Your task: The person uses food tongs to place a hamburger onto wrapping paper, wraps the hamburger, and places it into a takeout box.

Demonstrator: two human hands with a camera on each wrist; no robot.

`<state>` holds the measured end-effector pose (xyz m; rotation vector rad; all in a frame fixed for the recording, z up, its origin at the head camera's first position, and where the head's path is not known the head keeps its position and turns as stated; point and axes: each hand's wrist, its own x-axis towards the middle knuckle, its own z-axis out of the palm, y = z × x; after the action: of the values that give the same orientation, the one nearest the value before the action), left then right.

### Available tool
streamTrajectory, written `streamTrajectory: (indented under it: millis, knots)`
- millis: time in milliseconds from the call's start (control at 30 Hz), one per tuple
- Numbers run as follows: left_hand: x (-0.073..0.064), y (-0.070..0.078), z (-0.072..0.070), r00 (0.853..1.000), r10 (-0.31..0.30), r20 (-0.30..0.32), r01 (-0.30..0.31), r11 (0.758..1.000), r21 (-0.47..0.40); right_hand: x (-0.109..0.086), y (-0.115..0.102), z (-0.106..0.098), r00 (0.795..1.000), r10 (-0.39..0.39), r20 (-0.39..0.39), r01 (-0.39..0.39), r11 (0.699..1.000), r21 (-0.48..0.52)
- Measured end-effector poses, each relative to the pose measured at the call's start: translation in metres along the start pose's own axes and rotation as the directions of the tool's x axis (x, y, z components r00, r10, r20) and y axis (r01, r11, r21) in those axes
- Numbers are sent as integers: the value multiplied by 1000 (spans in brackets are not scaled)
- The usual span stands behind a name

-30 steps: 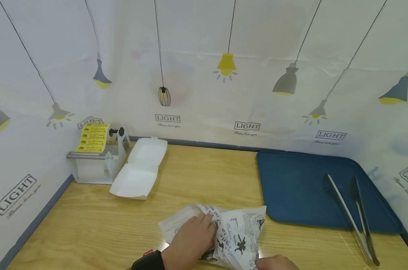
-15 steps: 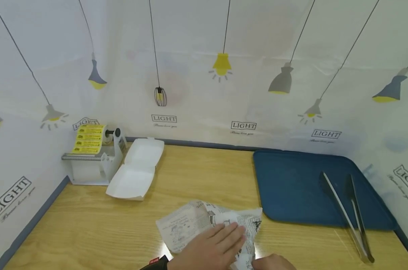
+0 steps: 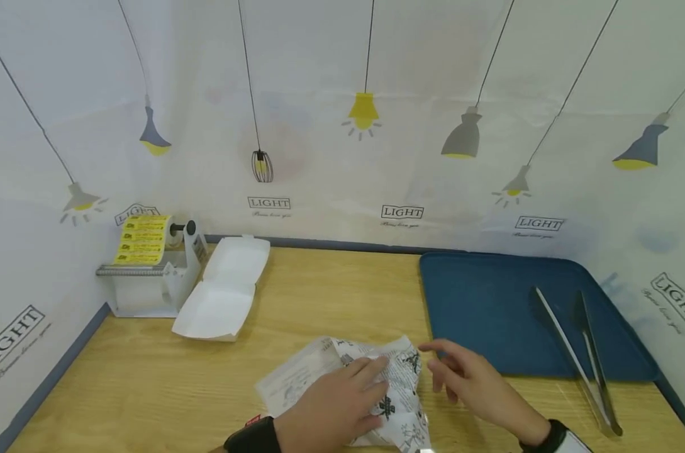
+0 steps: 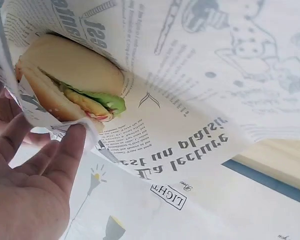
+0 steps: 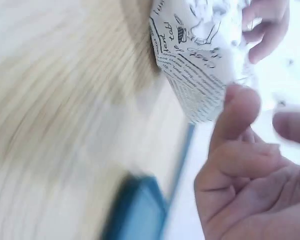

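A printed sheet of wrapping paper [image 3: 403,377] lies folded over at the table's near middle. My left hand [image 3: 333,402] rests on top of it, fingers spread and nearly straight. Inside the paper, through its open end in the left wrist view, shows a sandwich [image 4: 72,70]: a long bun with lettuce and a yellow filling. My right hand [image 3: 475,384] is just right of the paper's far right corner, fingers loosely bent and holding nothing. In the right wrist view, a fingertip [image 5: 242,107] comes right at the edge of the paper [image 5: 200,75].
A blue tray [image 3: 478,314] is at the back right, with metal tongs [image 3: 574,362] lying across its front edge. At the back left stands a label dispenser [image 3: 150,270] with yellow labels, beside an opened white box [image 3: 223,289]. Printed sheeting [image 3: 319,126] walls the table [image 3: 150,377].
My left hand slides right over the paper, then a little back left. The right hand leaves the paper's near right side and moves up beside its far right corner. The view shifts slightly.
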<state>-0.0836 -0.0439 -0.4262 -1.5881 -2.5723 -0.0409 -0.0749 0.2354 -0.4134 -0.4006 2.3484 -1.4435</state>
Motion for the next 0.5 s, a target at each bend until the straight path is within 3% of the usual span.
streamTrajectory:
  millis: [200, 333, 400, 500]
  knots:
    - [-1, -12, 9, 999, 2, -42, -4, 999, -36, 34, 12, -8, 998, 35, 47, -43, 984, 173]
    - [2, -22, 14, 998, 14, -64, -20, 995, -99, 42, 18, -11, 996, 67, 60, -77, 978, 195]
    - [3, -26, 16, 998, 25, -60, -34, 986, -162, 46, 19, -9, 995, 95, 19, -97, 978, 185]
    - [5, -32, 19, 998, 34, -56, -46, 969, -242, 55, 20, 2, 983, 144, -113, -125, 980, 156]
